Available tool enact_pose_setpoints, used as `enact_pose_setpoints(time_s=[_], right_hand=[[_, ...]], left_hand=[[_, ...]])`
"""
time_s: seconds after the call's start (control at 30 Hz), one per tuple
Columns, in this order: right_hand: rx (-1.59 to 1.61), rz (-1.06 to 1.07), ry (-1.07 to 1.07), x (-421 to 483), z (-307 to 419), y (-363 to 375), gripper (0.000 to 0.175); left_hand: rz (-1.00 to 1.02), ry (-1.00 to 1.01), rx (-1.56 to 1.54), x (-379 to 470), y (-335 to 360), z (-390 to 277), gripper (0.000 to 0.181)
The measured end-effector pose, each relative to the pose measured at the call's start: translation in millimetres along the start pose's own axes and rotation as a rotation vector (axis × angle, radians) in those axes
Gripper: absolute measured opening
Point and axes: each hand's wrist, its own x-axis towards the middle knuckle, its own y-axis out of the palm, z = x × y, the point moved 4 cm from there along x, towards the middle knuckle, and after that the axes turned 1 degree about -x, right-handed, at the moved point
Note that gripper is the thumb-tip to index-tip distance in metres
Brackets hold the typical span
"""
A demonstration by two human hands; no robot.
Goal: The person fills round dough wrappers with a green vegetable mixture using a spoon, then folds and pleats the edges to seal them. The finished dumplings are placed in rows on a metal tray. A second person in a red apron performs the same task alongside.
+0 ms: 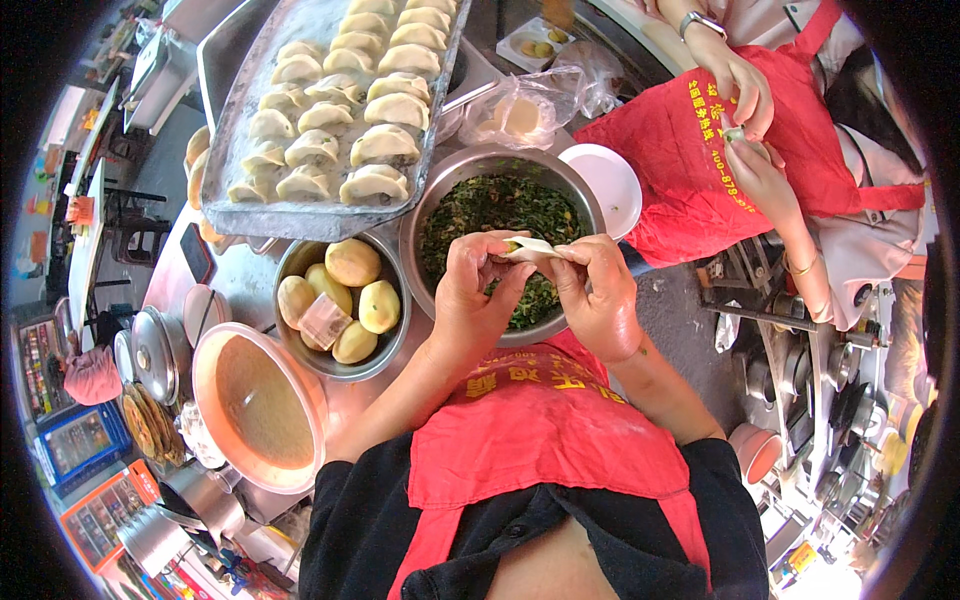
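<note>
Between both hands, a dumpling wrapper (531, 247) is folded over, with a little filling showing at its left end. My left hand (480, 279) pinches its left end between thumb and fingers. At the other end, my right hand (598, 291) grips the edge with thumb and fingertips. Both hands are over the near part of a steel bowl (517, 156) of chopped green filling (495, 206). Up and to the left, a floured metal tray (225, 202) carries rows of folded dumplings (375, 184).
Left of the bowl stands a steel basin (405, 330) with peeled potatoes (352, 262) and a banknote-like paper (324, 321). A pink basin (319, 420) holds cloudy liquid. A white plate (619, 187) and plastic bag (525, 112) lie beyond. At right, a co-worker's hands (757, 165) hold another dumpling.
</note>
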Motion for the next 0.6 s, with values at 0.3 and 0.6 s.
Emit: enact_pose_setpoints(time_s=[0.3,0.6], right_hand=[[-0.066,0.062,0.008,3,6,2,0.029],[-0.006,-0.002,-0.096,9,6,9,0.025]], left_hand=[[-0.028,0.013,0.267,2,-11,0,0.022],[0.044,-0.169,-0.153,1,-4,-6,0.05]])
